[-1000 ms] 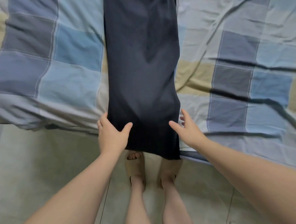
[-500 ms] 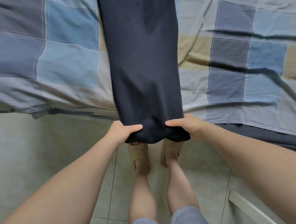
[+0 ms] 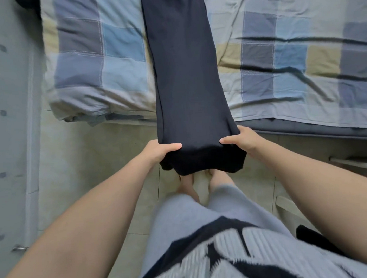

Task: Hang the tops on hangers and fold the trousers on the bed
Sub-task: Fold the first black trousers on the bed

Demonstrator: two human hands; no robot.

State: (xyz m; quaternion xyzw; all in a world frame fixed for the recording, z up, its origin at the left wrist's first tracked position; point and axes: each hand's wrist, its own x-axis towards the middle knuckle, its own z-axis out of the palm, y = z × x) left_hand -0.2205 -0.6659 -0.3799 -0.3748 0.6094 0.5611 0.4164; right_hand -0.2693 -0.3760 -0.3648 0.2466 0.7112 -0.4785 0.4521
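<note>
While I look down through the head camera, my left hand (image 3: 157, 150) pinches the left corner of the trousers (image 3: 185, 74) at their near end, thumb on top and fingers tucked under the cloth. My right hand (image 3: 240, 141) pinches the right corner the same way. These dark trousers run lengthwise away from me across the checked bedcover (image 3: 291, 57). Their held end sits past the bedcover's edge, above the tiled floor (image 3: 93, 155), hem drooping below my thumbs.
</note>
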